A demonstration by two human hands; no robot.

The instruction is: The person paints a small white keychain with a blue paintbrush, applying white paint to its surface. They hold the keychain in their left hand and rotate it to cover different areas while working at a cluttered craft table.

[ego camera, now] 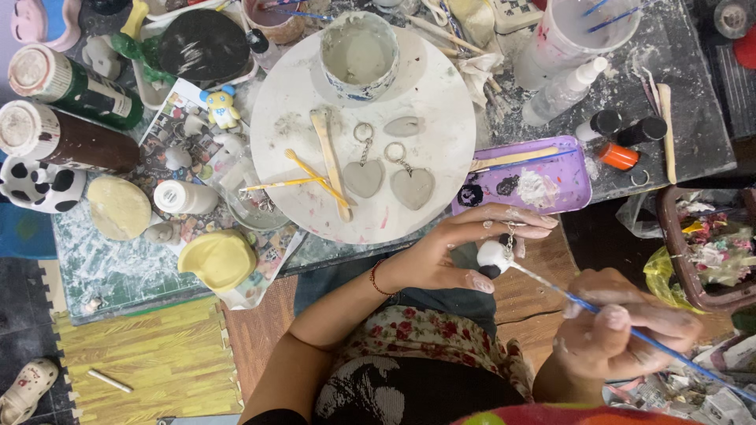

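The single head-worn camera is looking steeply down from close above, taking in the cluttered worktop at the top and the person's own hands nearest below.

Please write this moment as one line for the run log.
left hand: holds small white keyring figure | right hand: holds blue paintbrush, tip at figure | round white board: two grey clay hearts

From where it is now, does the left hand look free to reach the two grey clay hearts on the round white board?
Probably not yet. The path to the clay hearts on the round board looks open, but the left hand is holding a small white and black piece that the right hand paints with a blue brush.
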